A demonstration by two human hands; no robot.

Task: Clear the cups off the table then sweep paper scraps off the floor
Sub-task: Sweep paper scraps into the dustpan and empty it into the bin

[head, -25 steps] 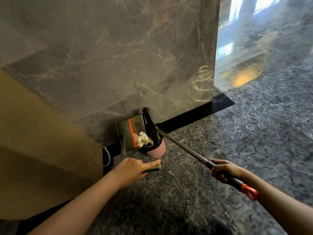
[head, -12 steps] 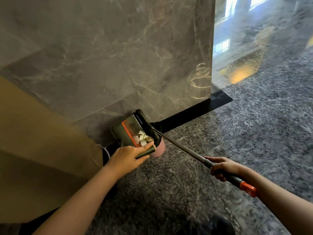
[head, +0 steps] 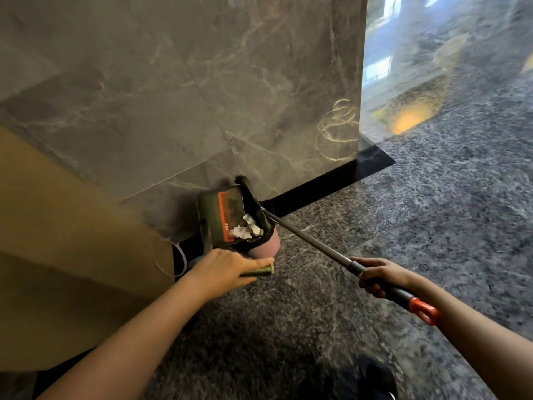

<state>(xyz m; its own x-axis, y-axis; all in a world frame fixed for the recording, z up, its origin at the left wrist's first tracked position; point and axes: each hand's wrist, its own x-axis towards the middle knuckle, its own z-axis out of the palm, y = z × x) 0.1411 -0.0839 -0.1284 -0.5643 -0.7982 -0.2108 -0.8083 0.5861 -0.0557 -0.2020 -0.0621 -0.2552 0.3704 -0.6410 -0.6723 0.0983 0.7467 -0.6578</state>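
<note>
While tipped over pink bin (head: 266, 246) — dustpan (head: 213, 220) tight in left hand (head: 222, 269), broom (head: 311, 241) tight in right hand (head: 380, 277).

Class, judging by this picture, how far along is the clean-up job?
Done: paper scraps lie gathered in the dustpan. In hand: left hand grips the dustpan's handle, right hand the broom, pan tilted at the pink bin. Remaining: tipping the scraps in. Cups and table are out of view.
</note>
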